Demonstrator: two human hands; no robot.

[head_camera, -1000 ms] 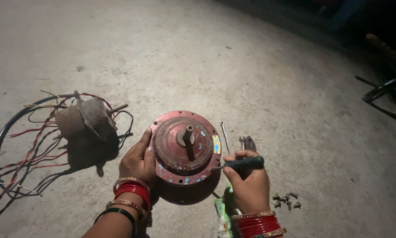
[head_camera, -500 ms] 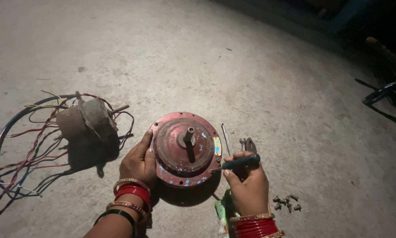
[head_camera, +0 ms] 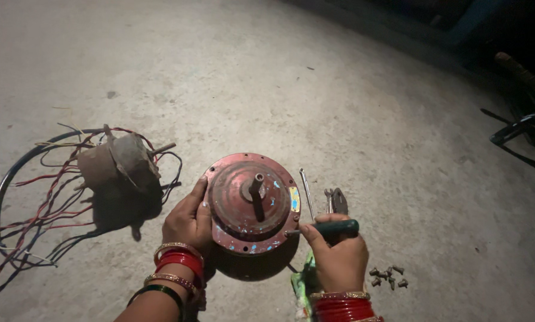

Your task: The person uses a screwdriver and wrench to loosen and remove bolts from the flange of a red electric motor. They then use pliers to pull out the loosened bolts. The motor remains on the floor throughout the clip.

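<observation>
Rough concrete floor (head_camera: 315,89) is lit from above. At its centre a round red motor cover (head_camera: 252,204) is steadied by the left hand (head_camera: 189,220), pressed flat against its rim. A dark-handled screwdriver (head_camera: 327,228) is clenched in the right hand (head_camera: 338,259), tip at the cover's edge. Loose screws (head_camera: 388,277) lie nearby.

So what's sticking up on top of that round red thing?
A short dark metal shaft stands up from the middle of the round red motor cover. Paint chips speckle the top. Whatever is underneath the cover is hidden; only its shadow shows on the floor.
</observation>
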